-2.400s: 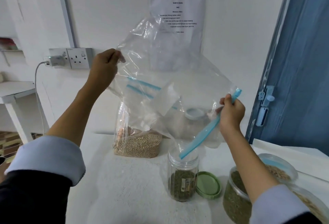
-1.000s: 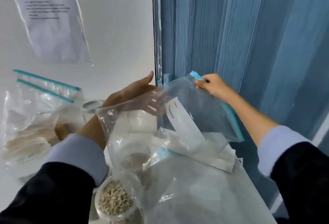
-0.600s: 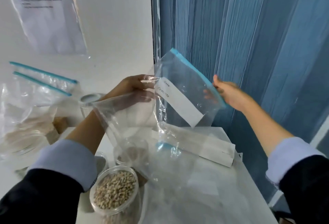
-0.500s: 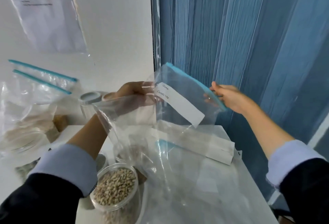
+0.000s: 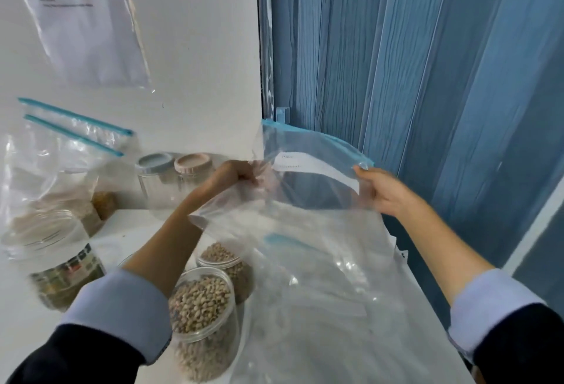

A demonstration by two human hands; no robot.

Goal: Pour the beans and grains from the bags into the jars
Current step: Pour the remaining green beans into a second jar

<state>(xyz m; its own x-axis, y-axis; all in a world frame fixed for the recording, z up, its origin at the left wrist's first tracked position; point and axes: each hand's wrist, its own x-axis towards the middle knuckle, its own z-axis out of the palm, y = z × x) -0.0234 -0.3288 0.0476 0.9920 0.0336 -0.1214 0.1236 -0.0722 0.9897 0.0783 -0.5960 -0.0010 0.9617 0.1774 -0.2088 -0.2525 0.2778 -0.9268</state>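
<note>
Both hands, left hand (image 5: 232,174) and right hand (image 5: 380,193), pinch the empty bag (image 5: 308,182) (fingers curled on its edges), probably to lay it beside the bean jar (image 5: 203,301).

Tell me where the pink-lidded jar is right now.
The pink-lidded jar stands at the back of the table against the white wall, left of centre in the head view, right beside the grey-lidded jar and just left of the left hand.
</note>
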